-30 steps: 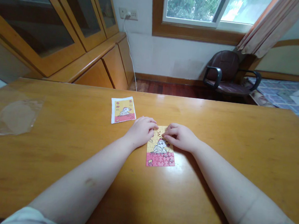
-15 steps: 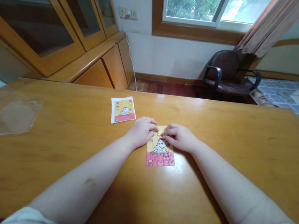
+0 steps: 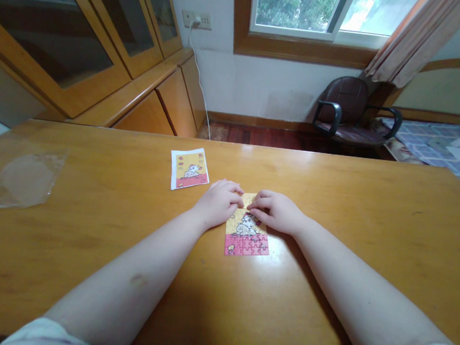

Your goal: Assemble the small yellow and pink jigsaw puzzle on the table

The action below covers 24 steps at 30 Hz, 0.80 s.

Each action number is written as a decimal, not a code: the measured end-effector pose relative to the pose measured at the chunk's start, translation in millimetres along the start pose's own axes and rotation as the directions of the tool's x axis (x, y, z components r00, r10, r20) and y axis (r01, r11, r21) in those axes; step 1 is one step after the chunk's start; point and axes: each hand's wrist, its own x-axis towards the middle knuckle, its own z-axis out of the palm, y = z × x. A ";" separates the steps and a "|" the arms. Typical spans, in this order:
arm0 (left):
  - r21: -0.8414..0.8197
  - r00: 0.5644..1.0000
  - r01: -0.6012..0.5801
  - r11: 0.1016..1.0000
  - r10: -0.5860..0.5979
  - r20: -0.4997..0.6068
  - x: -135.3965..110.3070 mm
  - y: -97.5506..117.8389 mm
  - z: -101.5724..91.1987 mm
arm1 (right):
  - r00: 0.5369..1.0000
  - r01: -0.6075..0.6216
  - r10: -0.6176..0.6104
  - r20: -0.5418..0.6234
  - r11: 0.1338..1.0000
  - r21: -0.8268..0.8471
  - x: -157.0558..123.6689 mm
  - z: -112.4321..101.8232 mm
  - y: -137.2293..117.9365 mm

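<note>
A small jigsaw puzzle [image 3: 247,244] lies flat on the wooden table, yellow above and pink below, with a white cartoon animal in its middle. My left hand [image 3: 221,201] rests along its upper left edge, fingers bent over the border and tips on the yellow part. From the right side my right hand [image 3: 274,211] reaches in, its curled fingertips pressed on the upper yellow area. Both hands cover parts of the puzzle's sides, and whether a single piece is under the fingertips is hidden. The fingertips of the two hands are close together.
Beyond my left hand lies a picture card [image 3: 191,179] with the same design. A clear plastic bag [image 3: 26,180] is at the table's left. Behind the wooden table [image 3: 348,204] are a glass-door cabinet [image 3: 143,63], an office chair [image 3: 346,110] and a bed [image 3: 429,141].
The dark gap or raised piece edge between my fingertips on the yellow part shows less now. Both hands stay in nearly the same place.
</note>
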 end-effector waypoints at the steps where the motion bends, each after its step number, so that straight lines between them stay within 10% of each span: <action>1: -0.002 1.000 0.000 1.000 0.000 0.001 0.1 0.2 -0.3 | 1.000 -0.002 0.002 0.000 1.000 -0.002 0.1 0.1 0.2; 24: 0.012 0.999 -0.004 1.000 0.004 0.052 -1.4 4.5 0.8 | 0.980 -0.187 0.179 -0.088 0.979 -0.084 3.4 1.9 7.9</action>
